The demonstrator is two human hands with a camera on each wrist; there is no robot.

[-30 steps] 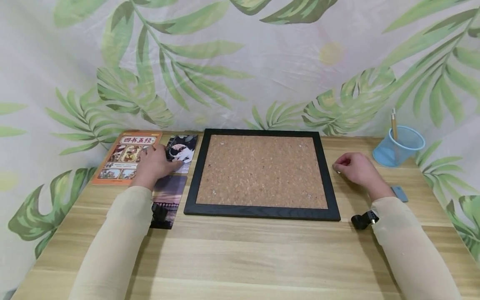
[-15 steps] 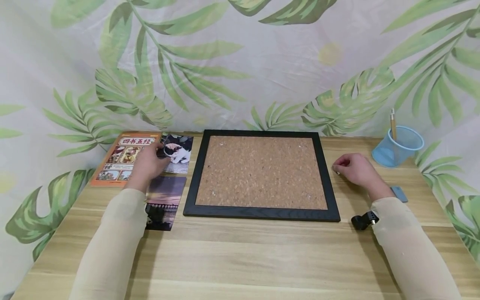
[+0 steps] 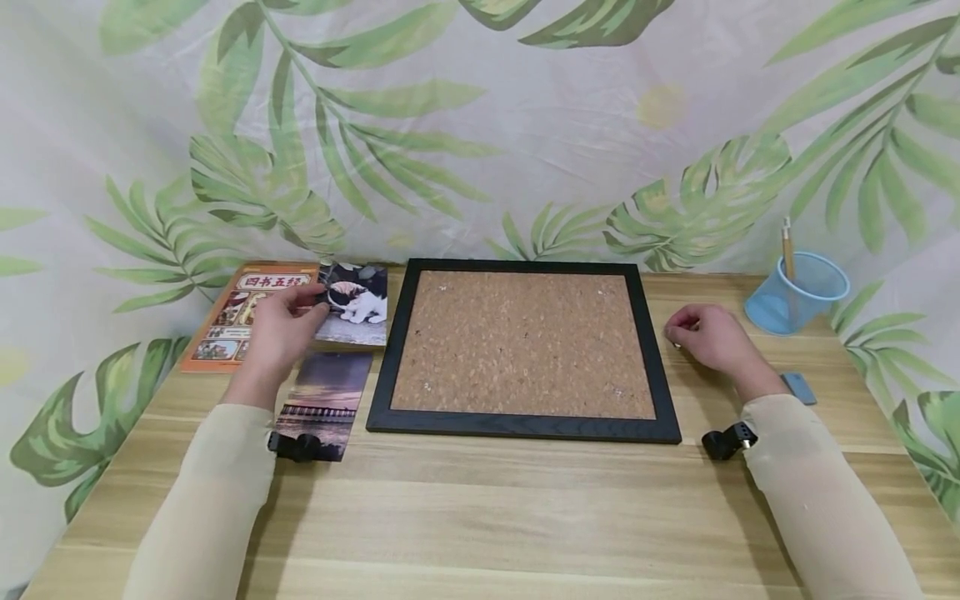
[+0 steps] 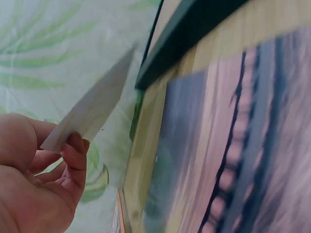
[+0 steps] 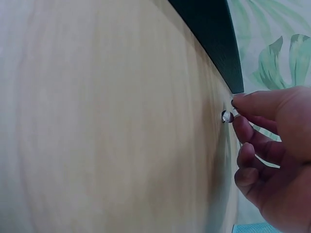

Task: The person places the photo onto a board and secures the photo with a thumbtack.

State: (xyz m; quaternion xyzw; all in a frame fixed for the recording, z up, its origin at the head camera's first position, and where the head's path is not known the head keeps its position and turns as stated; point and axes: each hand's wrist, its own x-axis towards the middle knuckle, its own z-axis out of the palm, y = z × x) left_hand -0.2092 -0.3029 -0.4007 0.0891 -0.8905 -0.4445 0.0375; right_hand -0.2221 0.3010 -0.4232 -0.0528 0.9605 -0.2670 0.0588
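My left hand (image 3: 285, 325) pinches the left edge of a photo of a black-and-white cat (image 3: 360, 308). In the left wrist view the photo's pale back (image 4: 97, 107) shows, raised off the table and tilted. A sunset pier photo (image 3: 322, 396) lies flat below that hand, partly covered by the wrist camera. At the right of the black-framed corkboard (image 3: 525, 342), my right hand (image 3: 708, 337) is low over the table. Its thumb and finger pinch a small clear push pin (image 5: 226, 116), mostly hidden in the head view.
An orange comic book (image 3: 217, 333) lies at the back left, partly behind my left hand. A blue mesh pen cup (image 3: 798, 292) with pencils leans at the back right. Near my right wrist lies a small blue-grey flat block (image 3: 798, 388). Small shiny spots mark the corkboard's corners.
My left hand has drawn back to the left and now pinches the cat photo by its left edge, lifting it. My right hand has stayed almost still.
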